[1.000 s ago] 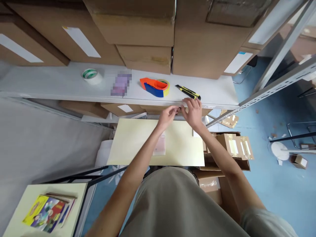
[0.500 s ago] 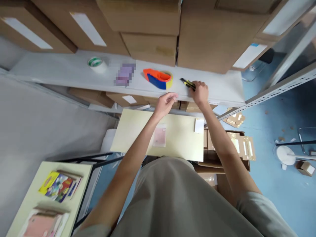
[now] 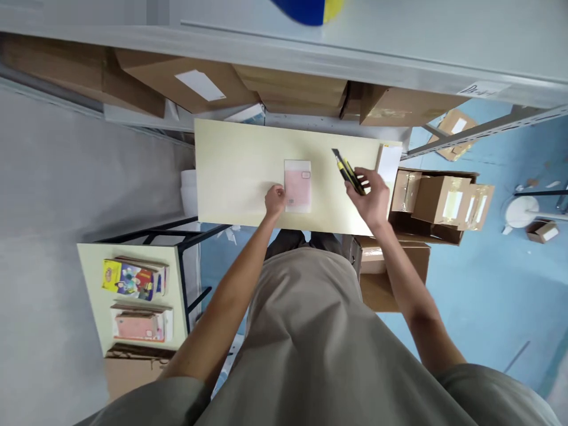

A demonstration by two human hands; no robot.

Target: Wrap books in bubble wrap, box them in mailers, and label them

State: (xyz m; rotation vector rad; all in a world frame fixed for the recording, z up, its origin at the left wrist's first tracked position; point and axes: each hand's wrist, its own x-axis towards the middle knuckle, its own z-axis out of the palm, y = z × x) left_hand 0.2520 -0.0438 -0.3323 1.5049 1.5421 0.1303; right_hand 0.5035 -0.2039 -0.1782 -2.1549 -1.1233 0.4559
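Observation:
My right hand [image 3: 371, 198] grips a yellow and black utility knife [image 3: 348, 172], held over the right part of a pale yellow table [image 3: 239, 171], its tip pointing away from me. A small pink packet in a clear sleeve [image 3: 297, 186] lies flat near the table's middle. My left hand [image 3: 276, 200] rests at the packet's lower left corner, fingers curled against its edge. A white slip of paper [image 3: 389, 163] sits at the table's right edge.
A grey shelf [image 3: 399, 53] runs overhead with a blue and yellow tape dispenser [image 3: 309, 8] on it and cardboard boxes [image 3: 186, 83] beneath. Open cartons [image 3: 439, 201] stand right of the table on the blue floor. A second small table [image 3: 95, 296] at lower left carries colourful booklets [image 3: 133, 278].
My right hand took the utility knife off the shelf and brought it down over the table. My left hand dropped from the shelf edge to the pink packet. My view tilted downward.

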